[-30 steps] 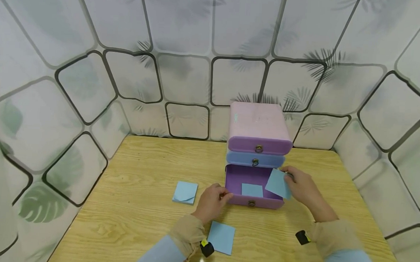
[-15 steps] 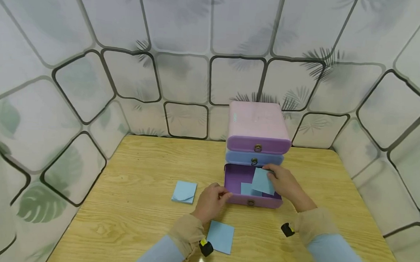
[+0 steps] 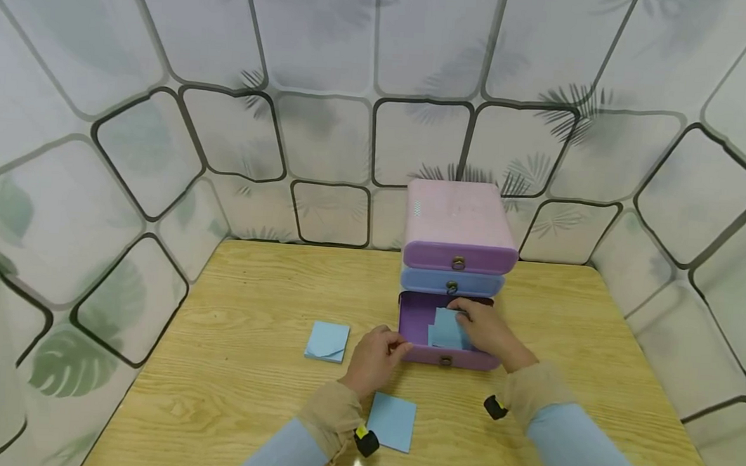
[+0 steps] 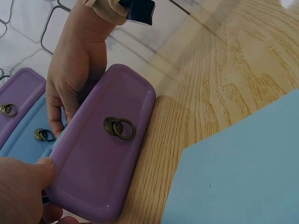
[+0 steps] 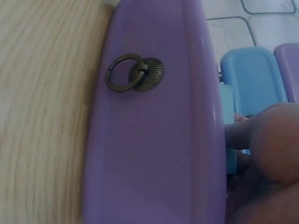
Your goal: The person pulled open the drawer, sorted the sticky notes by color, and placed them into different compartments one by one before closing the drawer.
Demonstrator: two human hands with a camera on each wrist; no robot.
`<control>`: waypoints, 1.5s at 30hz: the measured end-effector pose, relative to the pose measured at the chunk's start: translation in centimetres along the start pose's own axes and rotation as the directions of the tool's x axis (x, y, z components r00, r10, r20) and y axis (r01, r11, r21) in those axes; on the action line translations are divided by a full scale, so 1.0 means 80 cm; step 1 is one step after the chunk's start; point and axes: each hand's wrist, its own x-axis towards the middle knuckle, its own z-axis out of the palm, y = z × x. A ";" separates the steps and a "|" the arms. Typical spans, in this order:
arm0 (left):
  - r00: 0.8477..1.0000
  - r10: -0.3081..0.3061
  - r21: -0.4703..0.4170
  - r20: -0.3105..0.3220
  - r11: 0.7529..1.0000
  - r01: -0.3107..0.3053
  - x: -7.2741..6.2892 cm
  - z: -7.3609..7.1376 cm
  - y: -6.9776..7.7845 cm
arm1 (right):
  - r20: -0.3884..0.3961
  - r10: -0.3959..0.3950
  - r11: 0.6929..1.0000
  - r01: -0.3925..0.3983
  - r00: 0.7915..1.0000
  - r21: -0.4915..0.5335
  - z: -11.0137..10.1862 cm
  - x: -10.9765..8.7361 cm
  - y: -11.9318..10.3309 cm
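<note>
My right hand (image 3: 491,333) reaches into the pulled-out bottom drawer (image 3: 420,355) of a small drawer cabinet (image 3: 459,216). It pinches a light blue sticky note pad (image 3: 447,323) just above a second blue pad in the drawer, which is mostly covered. In the right wrist view, a thin strip of blue pad (image 5: 227,100) shows behind the purple drawer front (image 5: 159,140). My left hand (image 3: 371,362) grips the drawer's front left corner. The left wrist view shows the thumb (image 4: 44,172) against the edge, with fingertips beneath.
On the wooden table (image 3: 244,395), a blue pad with a lifted corner (image 3: 328,341) lies left of the cabinet. Another blue pad (image 3: 392,422) lies in front, beside my left wrist. Above the drawer, the blue drawer (image 3: 430,281) and purple top drawer (image 3: 429,256) are closed.
My right hand has moved left and down into the drawer, bringing the pad over the one inside. My left hand stays at the drawer's corner.
</note>
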 end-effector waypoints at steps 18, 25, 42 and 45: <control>1.000 -0.004 -0.004 0.007 1.000 0.004 0.000 0.002 -0.002 | 0.034 0.004 0.999 -0.002 0.999 -0.049 0.015 0.010 -0.003; 1.000 -0.013 -0.008 0.006 1.000 0.013 0.000 0.000 -0.001 | 0.035 -0.010 0.994 0.014 0.999 -0.107 0.020 0.009 -0.002; 1.000 -0.002 -0.015 0.000 1.000 0.002 0.001 0.002 -0.001 | 0.145 0.001 0.987 0.023 0.989 -0.161 0.020 0.016 0.001; 1.000 -0.003 -0.015 0.000 1.000 0.003 0.001 0.003 -0.001 | 0.169 0.020 0.986 0.008 0.985 -0.164 0.019 0.017 0.001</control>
